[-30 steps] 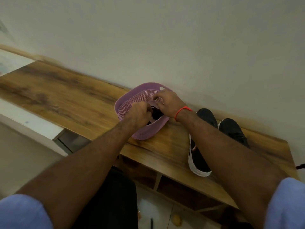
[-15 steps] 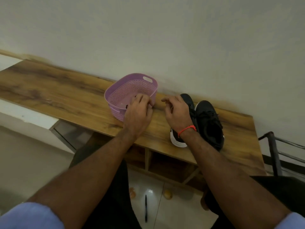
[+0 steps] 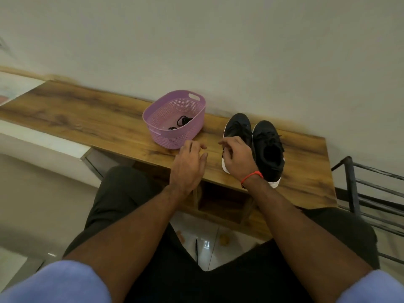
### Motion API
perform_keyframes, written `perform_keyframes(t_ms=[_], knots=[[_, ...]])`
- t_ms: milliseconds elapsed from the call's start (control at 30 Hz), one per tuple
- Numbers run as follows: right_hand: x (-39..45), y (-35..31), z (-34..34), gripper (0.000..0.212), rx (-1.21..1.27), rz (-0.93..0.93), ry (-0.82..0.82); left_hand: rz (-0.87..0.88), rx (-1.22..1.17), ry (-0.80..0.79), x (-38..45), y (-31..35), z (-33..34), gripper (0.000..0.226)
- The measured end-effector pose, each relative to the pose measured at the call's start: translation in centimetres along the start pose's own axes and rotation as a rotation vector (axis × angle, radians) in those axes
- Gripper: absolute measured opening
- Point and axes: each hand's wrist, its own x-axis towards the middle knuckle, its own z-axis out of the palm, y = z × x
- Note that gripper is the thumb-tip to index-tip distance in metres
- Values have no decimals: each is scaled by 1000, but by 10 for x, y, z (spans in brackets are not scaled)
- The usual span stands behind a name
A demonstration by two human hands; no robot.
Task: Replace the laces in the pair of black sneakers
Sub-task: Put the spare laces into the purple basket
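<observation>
Where the wooden bench meets the wall stand two black sneakers, light and soft-uppered. Spare black laces, limp, lie inside the lilac basket; best pinched near a tip. Left hand relaxed, empty. Right hand curled at the nearer sneaker; whether it pinches a lace, I cannot tell.

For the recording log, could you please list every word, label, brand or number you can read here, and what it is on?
None can be read.
Black sneakers: no brand mark or lettering can be made out; the near one is partly hidden by the right hand.
Purple basket: plain perforated plastic, no label.
Paper at the far left edge: coloured shapes only, too blurred to read.
</observation>
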Motion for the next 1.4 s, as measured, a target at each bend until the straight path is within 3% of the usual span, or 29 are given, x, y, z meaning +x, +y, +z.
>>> perform_keyframes(t_ms=[167,300,433,567,700,833,1067,1200,1333,1400], knots=[[-9,9,18,26,20,-60,-43,-146,-82,11,-16,-4,16,15],[-39,18,43,25,5,-197,-326,-364,-103,22,-37,-18,42,9],[-67,48,83,17,-2,-51,-586,-672,-136,114,-63,-36,70,4],[-99,89,133,22,-18,118,-846,-916,-132,169,-90,-54,105,3],[-126,125,167,25,-65,418,-896,-1045,-74,54,-117,-66,146,11],[-137,154,188,25,-94,562,-841,-1141,-14,-169,-146,-81,182,15],[-175,203,213,33,-312,615,-917,-1280,103,-476,-219,-111,245,28],[-202,217,226,38,-378,641,-930,-1261,141,-620,-240,-123,272,41],[-221,228,231,31,-442,626,-942,-1322,149,-682,-261,-133,287,46],[-225,233,235,37,-450,645,-967,-1329,168,-728,-265,-138,295,49]])
